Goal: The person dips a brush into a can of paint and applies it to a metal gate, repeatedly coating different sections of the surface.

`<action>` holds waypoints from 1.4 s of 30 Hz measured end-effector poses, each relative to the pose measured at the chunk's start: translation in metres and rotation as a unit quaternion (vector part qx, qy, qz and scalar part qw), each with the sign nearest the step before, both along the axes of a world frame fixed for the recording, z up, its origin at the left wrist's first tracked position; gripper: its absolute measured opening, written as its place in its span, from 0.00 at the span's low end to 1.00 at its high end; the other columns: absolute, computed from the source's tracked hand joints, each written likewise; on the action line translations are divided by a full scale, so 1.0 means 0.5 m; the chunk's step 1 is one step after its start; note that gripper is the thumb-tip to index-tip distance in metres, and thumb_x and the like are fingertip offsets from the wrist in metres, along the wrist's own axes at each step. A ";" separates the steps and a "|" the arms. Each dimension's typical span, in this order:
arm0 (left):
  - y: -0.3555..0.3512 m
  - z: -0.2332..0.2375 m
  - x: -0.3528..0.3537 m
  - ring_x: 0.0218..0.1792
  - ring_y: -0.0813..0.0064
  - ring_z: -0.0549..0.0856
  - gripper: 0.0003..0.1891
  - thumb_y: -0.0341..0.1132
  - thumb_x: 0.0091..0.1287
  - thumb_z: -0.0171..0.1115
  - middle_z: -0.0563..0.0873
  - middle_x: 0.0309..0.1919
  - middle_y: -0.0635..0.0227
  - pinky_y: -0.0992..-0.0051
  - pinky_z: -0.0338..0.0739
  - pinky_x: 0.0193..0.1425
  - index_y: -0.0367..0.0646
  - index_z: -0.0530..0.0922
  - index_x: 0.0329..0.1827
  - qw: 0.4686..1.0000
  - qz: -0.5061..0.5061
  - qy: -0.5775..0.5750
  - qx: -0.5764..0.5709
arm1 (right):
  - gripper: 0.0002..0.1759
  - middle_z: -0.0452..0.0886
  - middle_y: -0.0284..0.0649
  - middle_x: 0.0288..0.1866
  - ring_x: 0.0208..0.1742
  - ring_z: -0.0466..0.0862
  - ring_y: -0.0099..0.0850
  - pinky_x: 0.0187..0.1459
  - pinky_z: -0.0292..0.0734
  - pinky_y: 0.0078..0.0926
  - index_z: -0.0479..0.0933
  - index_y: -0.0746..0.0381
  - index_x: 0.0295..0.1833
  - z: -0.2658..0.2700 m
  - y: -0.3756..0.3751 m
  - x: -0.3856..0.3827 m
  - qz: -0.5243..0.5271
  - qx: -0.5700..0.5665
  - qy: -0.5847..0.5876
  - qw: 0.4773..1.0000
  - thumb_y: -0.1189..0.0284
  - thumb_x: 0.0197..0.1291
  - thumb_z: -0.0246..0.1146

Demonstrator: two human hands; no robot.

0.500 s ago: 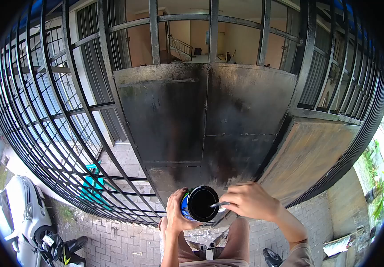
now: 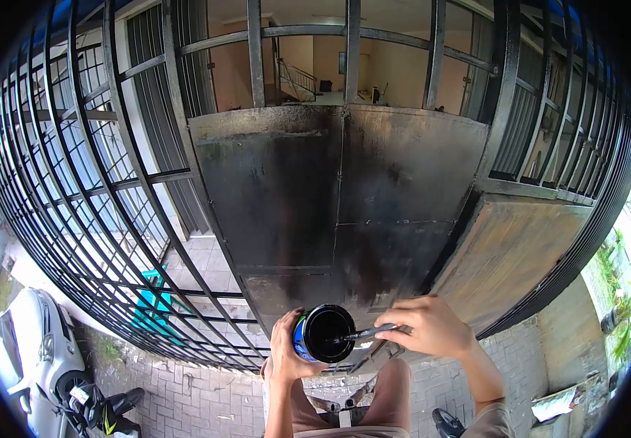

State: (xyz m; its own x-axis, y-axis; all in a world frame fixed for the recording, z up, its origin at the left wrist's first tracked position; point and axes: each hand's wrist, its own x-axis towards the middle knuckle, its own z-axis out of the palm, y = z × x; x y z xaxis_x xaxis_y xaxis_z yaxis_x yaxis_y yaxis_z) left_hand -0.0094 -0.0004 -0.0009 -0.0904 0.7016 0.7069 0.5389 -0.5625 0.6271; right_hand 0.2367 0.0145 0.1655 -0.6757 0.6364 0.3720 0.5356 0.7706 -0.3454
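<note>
An open can (image 2: 302, 340) with a blue and green label and dark paint inside is gripped from its left side by my left hand (image 2: 285, 352). My right hand (image 2: 429, 326) pinches the handle of a brush (image 2: 366, 333), whose far end reaches over the rim into the can's dark opening. The bristles are hard to tell from the paint. Ahead of both hands stands a metal gate panel (image 2: 279, 197), mostly dark, with brownish patches near its lower edge.
Black bars (image 2: 122, 146) curve round both sides. A brown unpainted-looking panel (image 2: 513, 255) is at the right. Behind the bars is a green plastic stool (image 2: 153, 303). A silver car (image 2: 34, 350) and a motorbike (image 2: 100, 409) are at the lower left, on paving.
My right hand has moved a little to the right, away from the can, and more of the brush handle shows. The can has shifted slightly left with my left hand.
</note>
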 end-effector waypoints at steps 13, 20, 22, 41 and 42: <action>0.008 -0.040 -0.037 0.55 0.52 0.79 0.52 0.44 0.26 0.81 0.79 0.54 0.53 0.59 0.71 0.61 0.38 0.68 0.61 0.996 0.070 -0.035 -0.031 | 0.13 0.84 0.39 0.25 0.24 0.83 0.26 0.29 0.74 0.20 0.83 0.64 0.35 -0.130 0.015 -0.022 -0.071 -0.144 0.153 0.975 0.65 0.54 0.72; 0.010 -0.075 -0.072 0.53 0.53 0.80 0.51 0.42 0.27 0.80 0.79 0.53 0.54 0.60 0.73 0.60 0.38 0.67 0.62 0.990 0.121 -0.066 -0.040 | 0.11 0.83 0.38 0.24 0.22 0.82 0.26 0.26 0.73 0.20 0.82 0.64 0.35 -0.198 0.008 -0.067 -0.088 -0.124 0.235 0.960 0.67 0.55 0.71; 0.014 -0.089 -0.086 0.51 0.57 0.82 0.52 0.43 0.27 0.81 0.81 0.50 0.53 0.63 0.76 0.58 0.36 0.66 0.62 0.988 0.138 -0.059 -0.031 | 0.10 0.84 0.38 0.24 0.23 0.83 0.26 0.27 0.74 0.20 0.82 0.64 0.35 -0.224 0.012 -0.081 -0.112 -0.084 0.274 0.951 0.68 0.55 0.71; 0.004 -0.084 -0.112 0.49 0.57 0.83 0.51 0.42 0.27 0.82 0.82 0.48 0.54 0.64 0.76 0.57 0.35 0.68 0.60 0.992 0.111 -0.046 -0.047 | 0.09 0.83 0.33 0.26 0.28 0.80 0.17 0.32 0.73 0.15 0.84 0.67 0.38 -0.251 0.096 -0.153 -0.038 -0.431 0.267 0.861 0.71 0.59 0.69; 0.004 -0.080 -0.107 0.47 0.58 0.85 0.50 0.42 0.27 0.82 0.84 0.45 0.54 0.65 0.78 0.55 0.33 0.68 0.58 0.991 0.119 -0.042 -0.036 | 0.08 0.83 0.33 0.26 0.28 0.80 0.17 0.32 0.73 0.15 0.84 0.67 0.38 -0.251 0.099 -0.151 -0.039 -0.440 0.279 0.853 0.72 0.59 0.69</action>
State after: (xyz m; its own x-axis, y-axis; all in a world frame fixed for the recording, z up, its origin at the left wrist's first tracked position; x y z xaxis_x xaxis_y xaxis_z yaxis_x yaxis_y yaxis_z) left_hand -0.0631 0.0018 -0.0407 -0.3160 0.7016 0.6386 0.5953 -0.3775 0.7093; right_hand 0.1611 0.0639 0.0401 -0.4920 0.8703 -0.0223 0.1365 0.0518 -0.9893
